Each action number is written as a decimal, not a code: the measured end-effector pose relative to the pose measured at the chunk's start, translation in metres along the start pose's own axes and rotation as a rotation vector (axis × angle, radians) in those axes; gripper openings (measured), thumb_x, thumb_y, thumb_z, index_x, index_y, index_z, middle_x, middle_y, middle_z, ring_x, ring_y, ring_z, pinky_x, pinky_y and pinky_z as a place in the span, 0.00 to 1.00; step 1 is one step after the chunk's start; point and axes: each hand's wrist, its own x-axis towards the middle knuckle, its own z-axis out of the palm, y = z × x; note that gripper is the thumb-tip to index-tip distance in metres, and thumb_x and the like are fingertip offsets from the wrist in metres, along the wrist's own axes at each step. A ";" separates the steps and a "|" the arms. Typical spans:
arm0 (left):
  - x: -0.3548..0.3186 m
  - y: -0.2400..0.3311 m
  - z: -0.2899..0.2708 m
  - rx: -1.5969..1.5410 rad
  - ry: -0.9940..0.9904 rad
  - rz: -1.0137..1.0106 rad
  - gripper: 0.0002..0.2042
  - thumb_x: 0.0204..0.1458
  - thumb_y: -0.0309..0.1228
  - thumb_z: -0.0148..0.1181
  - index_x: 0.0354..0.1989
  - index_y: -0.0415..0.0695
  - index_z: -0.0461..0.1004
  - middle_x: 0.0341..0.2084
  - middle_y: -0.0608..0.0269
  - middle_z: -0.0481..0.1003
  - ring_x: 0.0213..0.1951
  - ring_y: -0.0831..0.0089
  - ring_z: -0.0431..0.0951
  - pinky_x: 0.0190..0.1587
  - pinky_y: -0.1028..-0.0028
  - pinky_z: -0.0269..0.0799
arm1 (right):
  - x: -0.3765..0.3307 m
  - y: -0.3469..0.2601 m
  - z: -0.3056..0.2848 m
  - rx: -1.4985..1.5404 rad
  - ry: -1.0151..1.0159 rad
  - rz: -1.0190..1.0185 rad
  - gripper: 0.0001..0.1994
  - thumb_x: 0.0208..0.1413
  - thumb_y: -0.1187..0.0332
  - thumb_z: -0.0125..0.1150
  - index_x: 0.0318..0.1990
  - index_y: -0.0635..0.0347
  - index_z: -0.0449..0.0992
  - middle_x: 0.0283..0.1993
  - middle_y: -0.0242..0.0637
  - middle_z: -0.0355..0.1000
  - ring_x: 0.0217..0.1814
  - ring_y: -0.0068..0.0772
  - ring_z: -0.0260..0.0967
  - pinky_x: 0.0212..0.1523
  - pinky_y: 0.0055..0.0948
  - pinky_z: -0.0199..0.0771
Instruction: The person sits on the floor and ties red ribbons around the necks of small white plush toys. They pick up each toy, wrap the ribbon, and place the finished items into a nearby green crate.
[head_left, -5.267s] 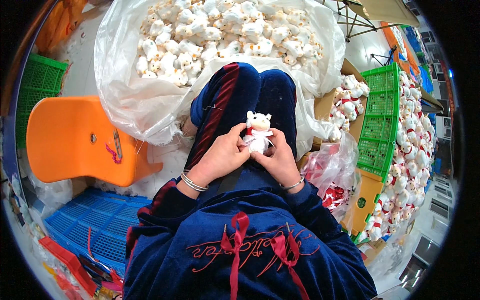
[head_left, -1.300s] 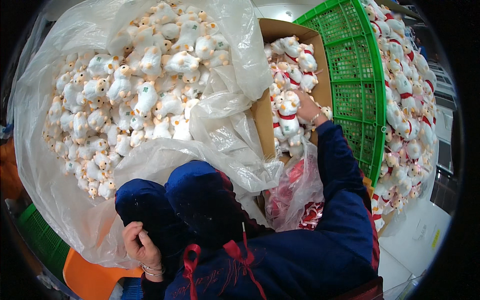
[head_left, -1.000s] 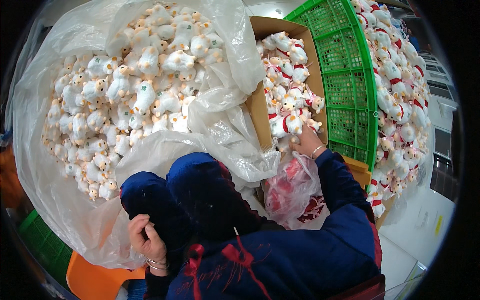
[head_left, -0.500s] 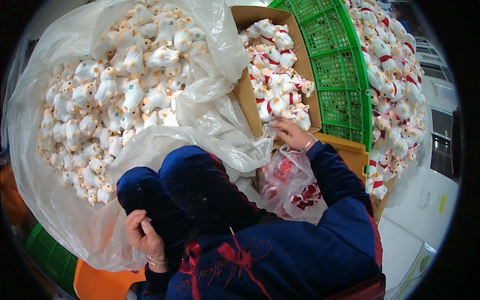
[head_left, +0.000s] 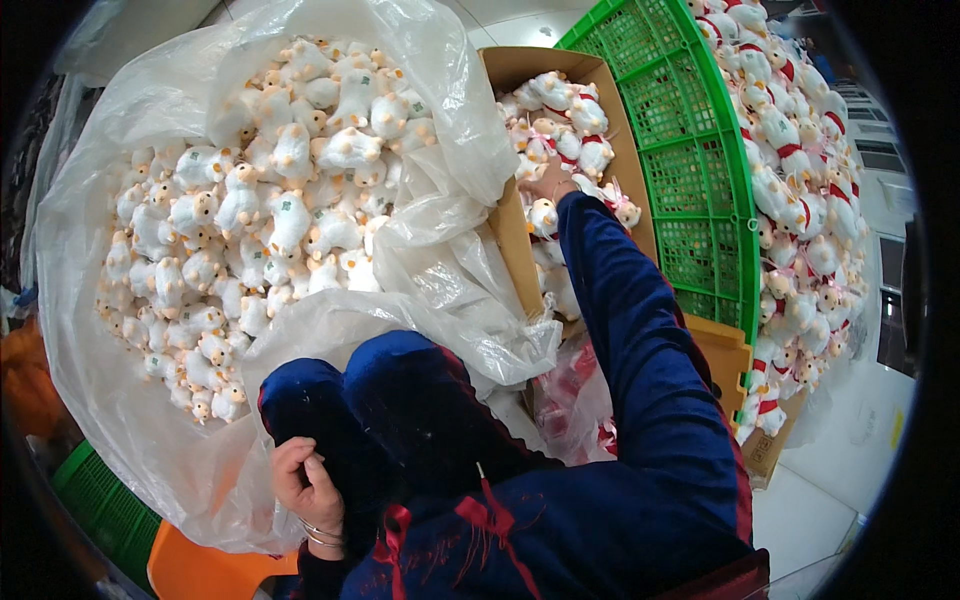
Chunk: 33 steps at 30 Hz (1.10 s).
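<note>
Open room above carton (head_left: 517, 245), green crate (head_left: 690, 172) alongside

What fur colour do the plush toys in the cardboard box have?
The plush toys have white fur, best seen in the head view.

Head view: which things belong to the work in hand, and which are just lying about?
Seemingly in the work:
cardboard box, with the right hand inside it
red-collared toys in that box
plain white toys in the large clear bag

Probably just lying about:
orange chair, lower left
green crate behind the chair
</note>
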 end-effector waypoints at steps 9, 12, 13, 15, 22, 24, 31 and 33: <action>0.005 0.000 0.005 -0.007 0.002 0.003 0.07 0.56 0.16 0.52 0.40 0.39 0.73 0.40 0.54 0.75 0.30 0.75 0.71 0.34 0.78 0.69 | 0.035 -0.042 0.007 0.269 0.340 -0.318 0.47 0.50 0.55 0.68 0.75 0.49 0.47 0.57 0.63 0.70 0.58 0.65 0.71 0.59 0.49 0.72; 0.000 0.001 0.005 -0.015 0.011 -0.001 0.07 0.56 0.16 0.52 0.40 0.39 0.73 0.40 0.54 0.75 0.30 0.75 0.72 0.35 0.78 0.69 | 0.002 -0.034 -0.007 0.235 0.198 -0.204 0.42 0.55 0.57 0.63 0.74 0.52 0.48 0.49 0.63 0.76 0.53 0.64 0.74 0.55 0.49 0.74; 0.000 0.001 0.005 -0.028 0.011 -0.003 0.07 0.55 0.16 0.52 0.40 0.38 0.73 0.40 0.54 0.75 0.31 0.75 0.72 0.35 0.78 0.70 | -0.006 -0.032 -0.022 0.038 0.078 -0.230 0.38 0.55 0.57 0.63 0.72 0.53 0.54 0.48 0.62 0.77 0.52 0.62 0.75 0.54 0.49 0.75; -0.001 0.001 0.005 -0.047 0.010 -0.009 0.07 0.55 0.16 0.52 0.40 0.39 0.74 0.40 0.54 0.75 0.31 0.74 0.72 0.36 0.77 0.70 | -0.008 -0.010 -0.039 -0.268 -0.132 -0.298 0.29 0.55 0.58 0.62 0.63 0.56 0.63 0.42 0.57 0.78 0.45 0.57 0.76 0.48 0.47 0.76; 0.005 -0.004 -0.001 -0.062 -0.048 -0.005 0.07 0.54 0.17 0.55 0.39 0.39 0.77 0.37 0.55 0.79 0.35 0.66 0.79 0.40 0.71 0.76 | -0.045 0.032 -0.071 0.380 -0.107 -0.264 0.15 0.61 0.62 0.59 0.49 0.62 0.81 0.39 0.35 0.80 0.33 0.27 0.75 0.35 0.31 0.77; 0.011 -0.006 -0.002 -0.208 -0.046 -0.012 0.07 0.56 0.18 0.56 0.41 0.39 0.77 0.37 0.56 0.78 0.28 0.75 0.77 0.31 0.78 0.72 | -0.079 0.025 -0.071 0.412 0.149 -0.498 0.13 0.62 0.66 0.61 0.50 0.63 0.80 0.41 0.36 0.80 0.39 0.25 0.76 0.42 0.29 0.78; 0.058 -0.080 -0.015 -0.213 0.159 -0.301 0.05 0.62 0.25 0.56 0.40 0.38 0.77 0.29 0.68 0.78 0.28 0.83 0.74 0.33 0.81 0.69 | -0.236 -0.071 -0.072 0.437 0.055 -0.813 0.05 0.64 0.75 0.56 0.41 0.67 0.76 0.38 0.35 0.74 0.41 0.27 0.72 0.45 0.25 0.71; 0.079 -0.133 -0.027 -0.083 0.161 -0.257 0.06 0.60 0.26 0.57 0.42 0.38 0.77 0.33 0.64 0.79 0.34 0.78 0.77 0.39 0.77 0.73 | -0.265 -0.099 -0.069 0.474 -0.035 -0.809 0.04 0.63 0.76 0.56 0.39 0.67 0.76 0.37 0.36 0.74 0.40 0.28 0.72 0.44 0.25 0.71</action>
